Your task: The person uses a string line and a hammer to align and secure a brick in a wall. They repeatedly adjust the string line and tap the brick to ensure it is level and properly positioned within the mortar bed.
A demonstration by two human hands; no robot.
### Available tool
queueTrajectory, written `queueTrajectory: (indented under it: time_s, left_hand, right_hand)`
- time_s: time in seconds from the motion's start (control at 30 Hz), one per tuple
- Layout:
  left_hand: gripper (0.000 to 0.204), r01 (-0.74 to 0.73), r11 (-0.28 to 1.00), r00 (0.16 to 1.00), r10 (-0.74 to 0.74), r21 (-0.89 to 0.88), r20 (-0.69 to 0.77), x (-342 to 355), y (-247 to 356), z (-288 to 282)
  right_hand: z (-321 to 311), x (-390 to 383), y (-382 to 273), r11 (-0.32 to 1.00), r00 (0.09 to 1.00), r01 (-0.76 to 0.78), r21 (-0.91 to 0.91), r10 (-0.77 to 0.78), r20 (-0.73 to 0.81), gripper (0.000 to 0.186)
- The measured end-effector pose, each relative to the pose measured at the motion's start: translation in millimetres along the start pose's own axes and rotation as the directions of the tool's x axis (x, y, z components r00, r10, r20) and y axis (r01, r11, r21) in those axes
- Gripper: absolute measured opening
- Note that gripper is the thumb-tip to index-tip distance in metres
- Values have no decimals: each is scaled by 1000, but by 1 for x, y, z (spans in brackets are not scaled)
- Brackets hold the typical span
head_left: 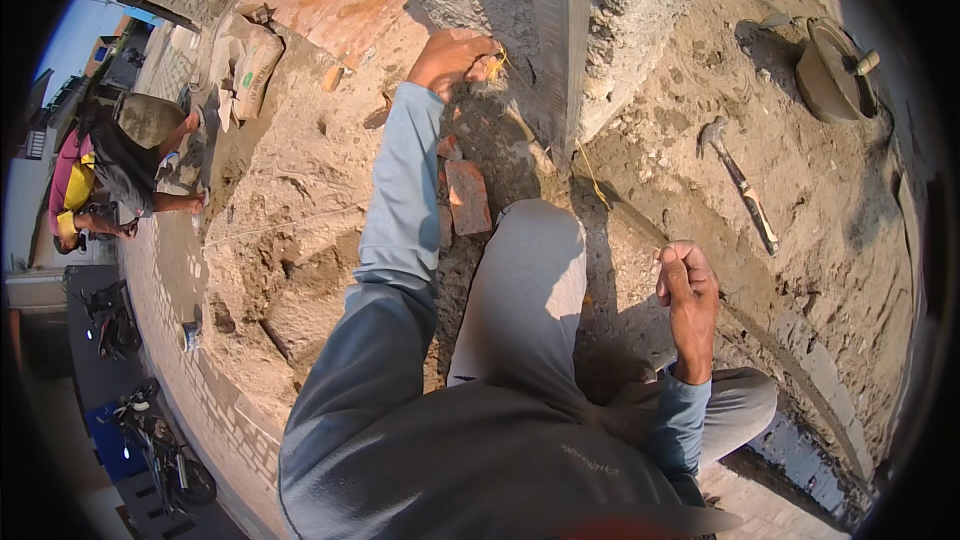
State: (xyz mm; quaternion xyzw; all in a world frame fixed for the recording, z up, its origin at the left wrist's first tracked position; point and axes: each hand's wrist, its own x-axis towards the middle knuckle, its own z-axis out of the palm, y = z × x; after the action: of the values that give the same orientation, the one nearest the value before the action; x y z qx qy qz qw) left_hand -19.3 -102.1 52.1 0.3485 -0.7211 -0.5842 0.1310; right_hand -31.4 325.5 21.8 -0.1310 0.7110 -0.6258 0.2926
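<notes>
Yellow string (pixel 494 67) sticks out from the curled left hand (pixel 452 61).

Upper left, a sack (pixel 257 75) bears green print; lower centre, a shirt (pixel 490 450) bears pale script. Neither reads clearly.
</notes>
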Motion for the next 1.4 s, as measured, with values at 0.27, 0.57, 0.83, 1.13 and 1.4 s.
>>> queueTrajectory:
  time_s: [0.27,0.57,0.83,1.13,1.4]
  left_hand:
    - [23,-194,962,969,219,-194,115,5,-33,-6]
    - [26,-179,696,957,286,-696,40,-4,-69,27]
    - [17,-408,635,913,287,-657,-289,-14,-63,47]
    - [22,-408,880,867,457,244,-200,-44,-13,30]
    - [31,-72,894,997,52,-443,-57,-22,-48,25]
  right_hand:
    - [8,5,5,999,1000,-13,-38,14,25,24]
    - [11,13,23,998,996,-52,-44,55,67,23]
    - [5,12,31,1000,999,-12,-13,12,38,22]
    - [5,13,33,999,998,-35,-16,36,43,22]
    - [4,10,34,999,998,-26,-20,27,51,22]
